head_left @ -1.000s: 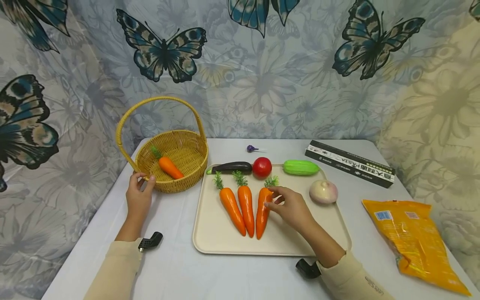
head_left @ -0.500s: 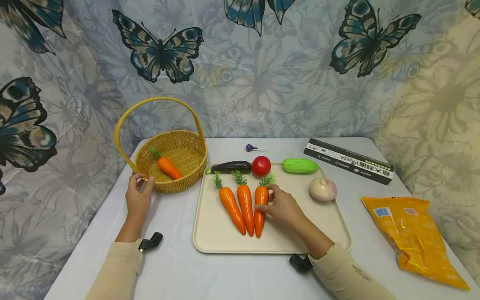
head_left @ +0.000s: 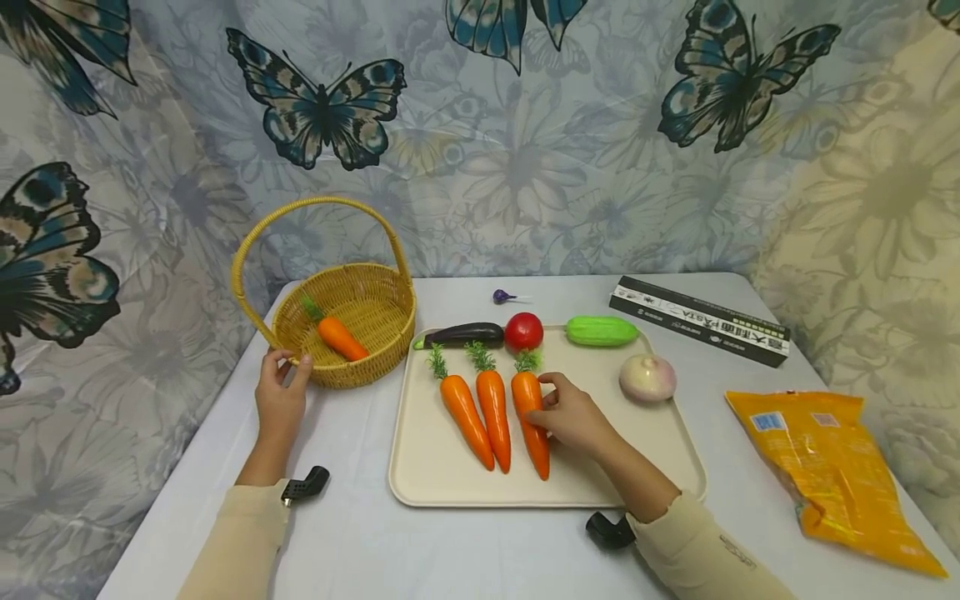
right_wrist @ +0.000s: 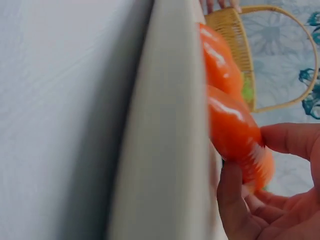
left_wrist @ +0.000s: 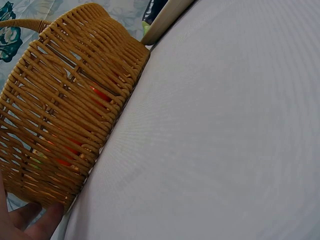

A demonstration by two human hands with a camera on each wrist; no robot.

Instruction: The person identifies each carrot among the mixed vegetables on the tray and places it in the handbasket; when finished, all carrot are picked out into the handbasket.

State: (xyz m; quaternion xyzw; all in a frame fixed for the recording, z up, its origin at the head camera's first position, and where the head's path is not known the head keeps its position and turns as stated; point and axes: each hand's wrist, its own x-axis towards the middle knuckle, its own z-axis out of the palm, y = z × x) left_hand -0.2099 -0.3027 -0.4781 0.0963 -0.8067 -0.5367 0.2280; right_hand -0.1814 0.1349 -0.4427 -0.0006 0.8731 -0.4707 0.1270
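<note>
A floral backdrop [head_left: 517, 167] printed with butterflies hangs behind a white-covered table [head_left: 420, 550]. On the table lies a cream tray [head_left: 427, 475], and beyond its left edge stands a yellow wicker basket [head_left: 360, 375], handle upright. An orange bag [head_left: 840, 475] lies at the far right, with a long black box [head_left: 701, 322] (its label reads "PASTA") behind it, slanting.

The left hand [head_left: 281, 398] holds the basket at its near left side, thumb apart from the fingers. The right hand [head_left: 577, 418] pinches the rightmost carrot [head_left: 527, 400] narrowly between thumb and fingers, over the tray; I cannot tell whether that carrot is lifted. Beside it, the middle carrot [head_left: 493, 417] and left carrot [head_left: 467, 421] lie with leafy tops pointing away, and another carrot [head_left: 341, 337] rests inside the basket.

An eggplant [head_left: 467, 335] and a cucumber [head_left: 602, 331] lie along the tray's far edge. An onion [head_left: 648, 379] sits by its right edge, a tomato [head_left: 523, 332] touches the eggplant's end, and a small purple object [head_left: 501, 297] lies farther back.
</note>
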